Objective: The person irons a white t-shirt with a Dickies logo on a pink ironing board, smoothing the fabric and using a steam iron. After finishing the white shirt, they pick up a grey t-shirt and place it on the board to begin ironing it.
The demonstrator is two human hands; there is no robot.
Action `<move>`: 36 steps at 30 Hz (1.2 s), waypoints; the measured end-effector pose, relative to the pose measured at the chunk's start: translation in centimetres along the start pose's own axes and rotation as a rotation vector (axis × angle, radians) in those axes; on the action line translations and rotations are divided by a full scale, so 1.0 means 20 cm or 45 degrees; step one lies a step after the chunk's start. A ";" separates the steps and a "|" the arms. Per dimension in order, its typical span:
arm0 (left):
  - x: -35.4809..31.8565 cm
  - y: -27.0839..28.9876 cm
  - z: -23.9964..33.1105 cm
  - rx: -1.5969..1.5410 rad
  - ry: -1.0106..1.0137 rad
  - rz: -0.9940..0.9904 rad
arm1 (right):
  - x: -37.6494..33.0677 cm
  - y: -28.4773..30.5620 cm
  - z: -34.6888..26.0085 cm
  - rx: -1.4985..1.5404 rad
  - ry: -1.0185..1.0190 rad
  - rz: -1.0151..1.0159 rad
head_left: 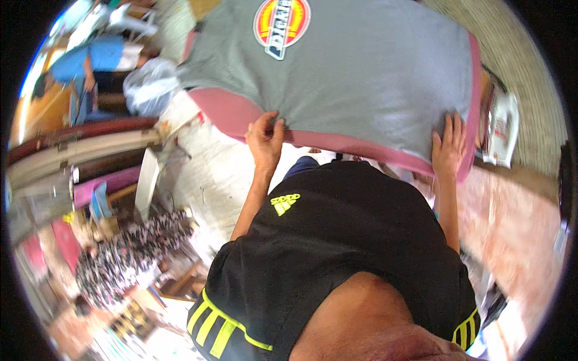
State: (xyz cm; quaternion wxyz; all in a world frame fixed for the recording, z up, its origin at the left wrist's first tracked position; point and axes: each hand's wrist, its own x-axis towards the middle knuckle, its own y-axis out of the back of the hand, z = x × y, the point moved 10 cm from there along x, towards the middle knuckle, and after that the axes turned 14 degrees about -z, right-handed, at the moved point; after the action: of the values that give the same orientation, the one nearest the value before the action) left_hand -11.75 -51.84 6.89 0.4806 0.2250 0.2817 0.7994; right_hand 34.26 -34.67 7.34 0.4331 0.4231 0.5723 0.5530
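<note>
A grey shirt (373,78) with a round red and yellow print lies spread in front of me, a dull pink layer (226,111) showing along its near, left and right borders. Whether this pink is part of the shirt or a cloth under it, I cannot tell. At the near edge, left of the middle, my left hand (265,141) is closed, its thumb and fingers pinching the grey fabric where it puckers. My right hand (448,144) rests flat near the right near corner, fingers stretched out over the cloth.
What looks like a white iron (504,129) stands right of the shirt, on a ribbed surface (518,60). A pale plastic bag (150,87) sits at the left, near stacked boards (90,144). Far left are a person in blue (99,57) and another in patterned clothing (129,256).
</note>
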 end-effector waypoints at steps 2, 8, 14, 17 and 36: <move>-0.06 0.03 -0.03 -0.027 0.098 0.016 | 0.01 0.02 -0.03 0.086 0.105 0.015; 0.05 0.12 0.05 0.022 0.101 -0.043 | -0.01 0.03 -0.02 0.031 0.142 0.109; 0.46 0.75 -0.32 0.443 -0.036 0.672 | 0.02 0.04 -0.04 -0.001 0.187 0.162; 0.71 0.94 -0.74 0.469 0.469 0.537 | 0.02 0.07 -0.06 0.035 0.240 0.181; 1.35 -0.31 0.78 0.105 -1.066 -0.608 | 0.00 0.07 0.04 0.159 -0.152 -0.054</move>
State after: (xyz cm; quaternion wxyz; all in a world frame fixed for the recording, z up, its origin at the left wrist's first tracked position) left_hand -9.70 -21.66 16.61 0.7135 0.4752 0.1392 0.4957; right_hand 35.06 -34.46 8.78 0.4509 0.4694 0.5877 0.4807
